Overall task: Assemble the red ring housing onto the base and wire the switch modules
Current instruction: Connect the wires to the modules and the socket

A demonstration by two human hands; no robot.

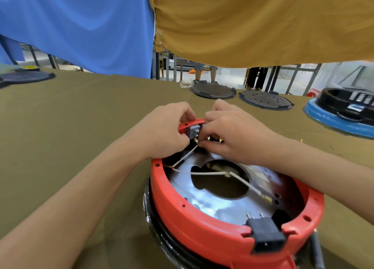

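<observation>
The red ring housing (202, 222) sits on a dark round base (162, 242) in front of me, with a shiny metal plate (218, 204) inside it. A grey switch module (193, 131) is mounted at the ring's far rim. My left hand (168, 131) grips that module from the left. My right hand (228, 133) pinches a brass terminal at the end of a white wire (185, 156) right beside the module. More white wire (208, 173) crosses the plate's central hole. A black power socket (267, 235) sits in the near rim.
The work lies on an olive-brown table (81, 127). Two dark round plates (212, 90) (265, 100) lie at the far edge, and a blue-and-black housing (344, 110) stands at the right. Another dark disc (26, 77) rests far left. Blue and mustard cloths hang overhead.
</observation>
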